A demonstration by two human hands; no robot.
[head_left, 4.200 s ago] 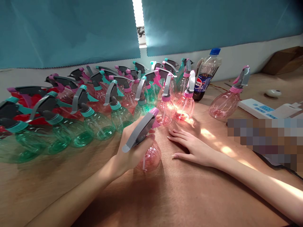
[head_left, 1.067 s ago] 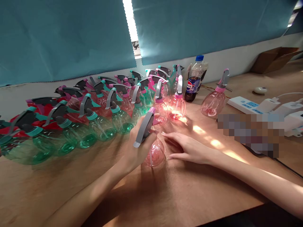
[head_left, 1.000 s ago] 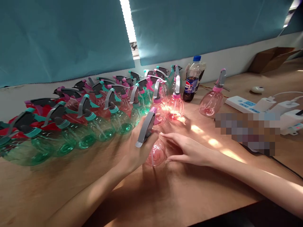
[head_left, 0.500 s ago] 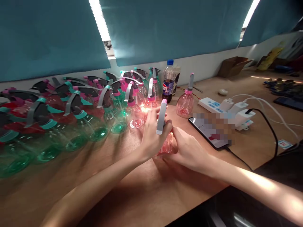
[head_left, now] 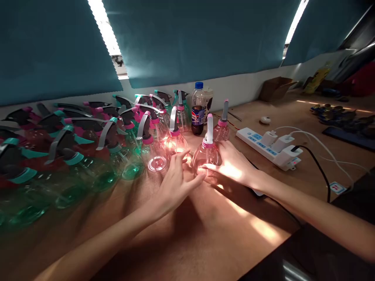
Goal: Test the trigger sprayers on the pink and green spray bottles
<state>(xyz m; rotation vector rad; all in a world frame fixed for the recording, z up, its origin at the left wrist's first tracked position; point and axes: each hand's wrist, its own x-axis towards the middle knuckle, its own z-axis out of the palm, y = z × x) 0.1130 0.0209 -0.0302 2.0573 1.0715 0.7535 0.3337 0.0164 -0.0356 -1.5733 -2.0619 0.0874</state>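
Note:
A clear pink spray bottle (head_left: pixel 202 158) with a pink collar and a grey trigger stands upright before me. My right hand (head_left: pixel 230 162) grips its body from the right, thumb across the near side. Just left of it, my left hand (head_left: pixel 174 185) is open, fingers apart, its thumb pointing toward the bottle's base. Behind the left hand's fingers is another pink spray bottle (head_left: pixel 175 142), lit brightly. A further pink spray bottle (head_left: pixel 222 132) sits behind the held one, partly covered by it and my right hand.
Several green and pink spray bottles (head_left: pixel 96 171) crowd the left side. Behind stands a cola bottle (head_left: pixel 198 113). On the right lie a white power strip (head_left: pixel 258 142) with chargers and cables, an earbud case (head_left: pixel 265 120) and a cardboard box (head_left: pixel 274 89). My right arm mostly hides a phone (head_left: pixel 258 192).
My left hand has let go of the spray bottle's top and drawn left and down. The bottle now stands closer to the pink one behind it, with my right hand still around it.

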